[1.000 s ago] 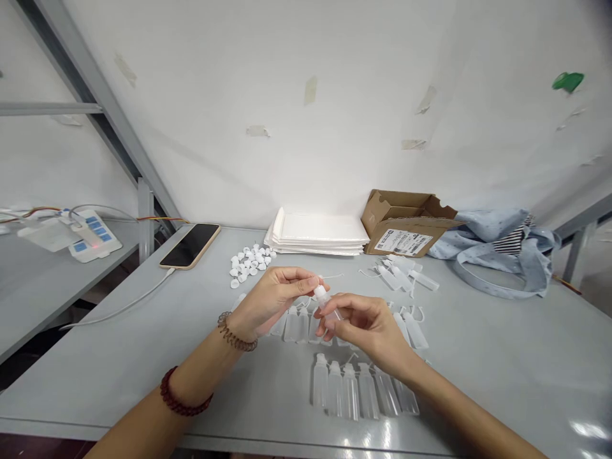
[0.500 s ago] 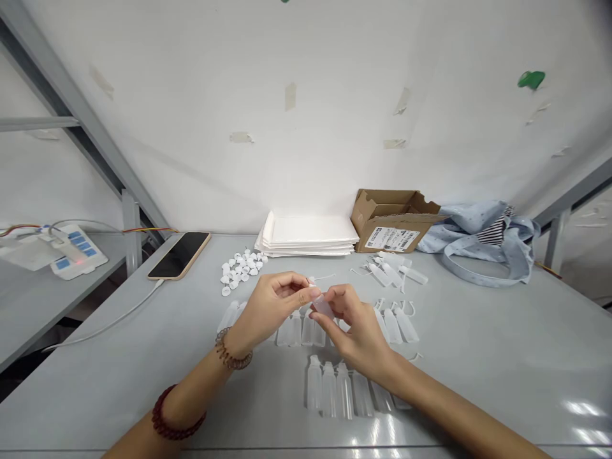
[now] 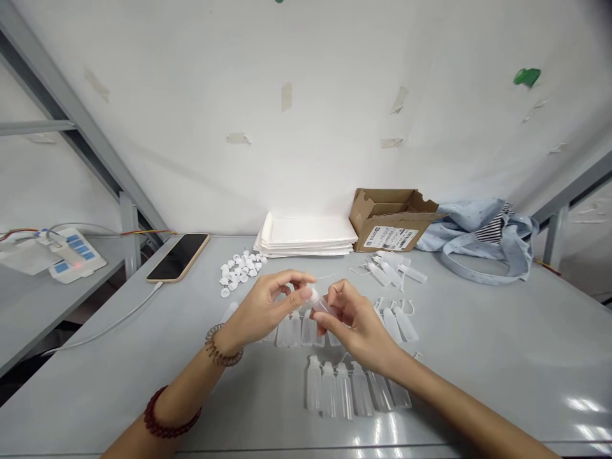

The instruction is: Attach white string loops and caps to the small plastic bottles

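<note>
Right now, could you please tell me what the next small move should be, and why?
Probably a small turn of the white cap with the left hand, keeping the bottle steady. The left thumb is at the cap, which sits at the bottle's top, while the right hand grips the body. Whether the cap is tight, I cannot tell.

Six front-row bottles (image 3: 344, 392) lie on the bench (image 3: 268, 414), plus one held bottle (image 3: 324, 306); the partly hidden middle row (image 3: 295, 329) cannot be counted. Roughly twenty caps (image 3: 238, 271) form one heap. There are one phone (image 3: 178, 257), one carton (image 3: 389, 236), one power strip (image 3: 79, 255), two bracelets (image 3: 162, 429) and one envelope stack (image 3: 308, 236).
</note>
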`<state>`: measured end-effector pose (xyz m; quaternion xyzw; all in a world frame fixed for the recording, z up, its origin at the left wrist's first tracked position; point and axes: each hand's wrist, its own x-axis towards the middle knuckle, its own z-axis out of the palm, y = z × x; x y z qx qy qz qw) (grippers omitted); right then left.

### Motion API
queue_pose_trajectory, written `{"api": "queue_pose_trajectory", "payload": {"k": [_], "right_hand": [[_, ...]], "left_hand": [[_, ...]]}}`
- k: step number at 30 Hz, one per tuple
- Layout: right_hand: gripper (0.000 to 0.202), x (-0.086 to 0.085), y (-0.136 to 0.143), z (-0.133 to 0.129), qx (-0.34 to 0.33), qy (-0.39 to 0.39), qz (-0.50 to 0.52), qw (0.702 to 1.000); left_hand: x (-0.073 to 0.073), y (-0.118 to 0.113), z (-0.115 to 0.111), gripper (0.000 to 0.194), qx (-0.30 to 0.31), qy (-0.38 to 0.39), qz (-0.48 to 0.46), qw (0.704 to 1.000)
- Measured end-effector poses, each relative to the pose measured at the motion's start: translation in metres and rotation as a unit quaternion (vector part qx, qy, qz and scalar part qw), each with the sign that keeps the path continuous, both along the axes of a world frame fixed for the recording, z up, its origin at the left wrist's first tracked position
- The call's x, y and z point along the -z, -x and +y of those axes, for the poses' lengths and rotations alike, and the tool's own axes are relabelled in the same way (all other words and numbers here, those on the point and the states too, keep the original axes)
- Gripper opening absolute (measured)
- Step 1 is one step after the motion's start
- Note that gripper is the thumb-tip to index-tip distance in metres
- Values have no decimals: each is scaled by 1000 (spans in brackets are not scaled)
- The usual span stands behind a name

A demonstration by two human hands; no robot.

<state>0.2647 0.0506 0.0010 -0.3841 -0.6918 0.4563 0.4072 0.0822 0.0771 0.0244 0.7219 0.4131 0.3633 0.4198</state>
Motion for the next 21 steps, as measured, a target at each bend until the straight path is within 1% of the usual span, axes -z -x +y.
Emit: {"api": "queue_pose_trajectory", "payload": {"k": [2, 3, 4, 6, 8, 9, 10, 11, 13, 14, 16, 17, 18, 19, 20, 21], "right_hand": [[14, 11, 0, 1, 51, -119, -83, 988], [11, 16, 0, 2, 67, -171, -119, 976], [9, 21, 0, 2, 76, -214, -146, 963], [8, 28, 0, 4, 81, -275, -173, 942], [9, 30, 0, 5, 77, -308, -175, 932], [9, 30, 0, 5, 74, -305, -170, 934], [8, 27, 0, 4, 72, -284, -160, 943], [10, 24, -1, 4, 67, -245, -142, 957], [18, 15, -2, 3, 45, -126, -78, 988], [22, 10, -2, 3, 23, -57, -37, 997], [28, 2, -3, 3, -42, 58, 43, 997], [29, -1, -4, 3, -70, 93, 68, 991], [30, -2, -4, 4, -85, 108, 76, 988], [30, -2, -4, 4, -81, 96, 67, 990], [28, 0, -4, 5, -58, 56, 40, 996], [26, 3, -4, 5, -25, -11, -2, 1000]], "left_hand": [[3, -4, -2, 24, -88, -24, -3, 996], [6, -7, -3, 24, -118, -31, 2, 992], [8, -9, -5, 24, -132, -31, 11, 991], [11, -13, -6, 27, -126, -14, 29, 992], [12, -15, -8, 30, -101, 12, 32, 994], [12, -16, -8, 30, -86, 20, 28, 996], [11, -15, -8, 29, -69, 26, 20, 997], [9, -14, -8, 27, -51, 31, 9, 998], [5, -10, -7, 20, -13, 37, -16, 999], [3, -8, -6, 18, 8, 39, -28, 999], [-1, -4, -5, 15, 47, 41, -39, 997], [-2, -3, -4, 15, 60, 40, -35, 997], [-3, -2, -4, 15, 64, 37, -28, 997], [-3, -2, -4, 16, 57, 31, -19, 998], [-3, -3, -4, 17, 40, 25, -9, 999], [-2, -4, -4, 19, 17, 17, 1, 1000]]}}
